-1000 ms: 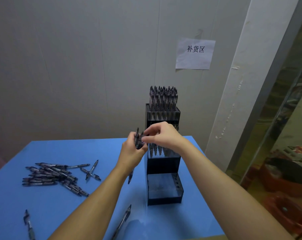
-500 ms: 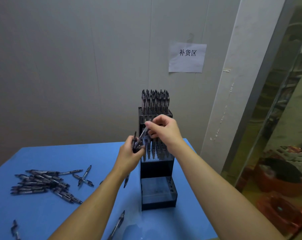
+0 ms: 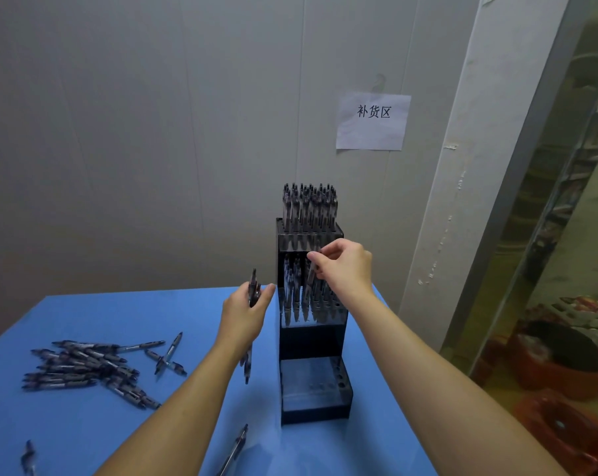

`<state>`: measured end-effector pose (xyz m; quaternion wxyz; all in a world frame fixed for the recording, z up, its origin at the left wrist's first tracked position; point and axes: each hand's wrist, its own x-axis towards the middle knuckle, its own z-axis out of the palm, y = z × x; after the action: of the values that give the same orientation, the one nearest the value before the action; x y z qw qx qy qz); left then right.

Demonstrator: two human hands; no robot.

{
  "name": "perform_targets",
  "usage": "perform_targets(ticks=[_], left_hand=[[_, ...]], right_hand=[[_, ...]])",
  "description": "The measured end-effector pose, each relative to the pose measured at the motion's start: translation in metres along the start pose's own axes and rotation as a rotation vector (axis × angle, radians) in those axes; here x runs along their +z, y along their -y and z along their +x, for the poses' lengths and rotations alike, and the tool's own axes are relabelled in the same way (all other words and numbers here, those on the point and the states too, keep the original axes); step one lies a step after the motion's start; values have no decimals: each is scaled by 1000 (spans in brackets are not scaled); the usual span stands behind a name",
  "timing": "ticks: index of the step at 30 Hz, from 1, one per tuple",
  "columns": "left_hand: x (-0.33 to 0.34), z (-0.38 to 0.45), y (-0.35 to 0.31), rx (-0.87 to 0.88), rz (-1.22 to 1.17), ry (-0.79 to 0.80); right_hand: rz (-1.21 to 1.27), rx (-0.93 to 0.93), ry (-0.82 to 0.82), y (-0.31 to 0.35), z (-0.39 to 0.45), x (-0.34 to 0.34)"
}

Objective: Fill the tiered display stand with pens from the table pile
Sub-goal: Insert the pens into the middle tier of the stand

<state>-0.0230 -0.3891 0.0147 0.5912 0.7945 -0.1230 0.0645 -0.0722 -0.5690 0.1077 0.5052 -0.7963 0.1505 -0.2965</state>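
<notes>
On the left of the blue table (image 3: 67,434) the pile of pens (image 3: 84,367) is lying loose, with strays beside it and two more pens being cut off by the lower edge of the view, so how many are waiting cannot be counted. Next along, the left hand (image 3: 244,312) is gripping a small bundle of pens (image 3: 253,290) upright, fingers curled round the barrels; the grip is looking shallow, and one could be slipping out toward the table while attention is elsewhere. The bundle's count is hidden by the fingers. Further right, the right hand (image 3: 345,269) is pinching a single pen (image 3: 312,274) between thumb and fingertips, over the middle tier of the black display stand (image 3: 313,341). Angled in, it may be missing its hole or jostling neighbouring pens. The target hole is hidden behind standing pens; the top tier is looking full, the bottom tier empty.
</notes>
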Motion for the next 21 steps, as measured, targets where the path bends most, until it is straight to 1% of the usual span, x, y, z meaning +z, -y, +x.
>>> perform_targets(ticks=[4,9,16,21], left_hand=[[-1,1,-3,-1,2,-8],[-5,4,0,9,19,-21],[-5,5,2,16,17,-7],[-3,3,2,14,20,2]], right_hand=[[-54,-15,-18,-3,3,8],[-98,-2,4,-4,4,17],[-221,-68,52,3,2,19],[-272,-68,64,-2,-5,25]])
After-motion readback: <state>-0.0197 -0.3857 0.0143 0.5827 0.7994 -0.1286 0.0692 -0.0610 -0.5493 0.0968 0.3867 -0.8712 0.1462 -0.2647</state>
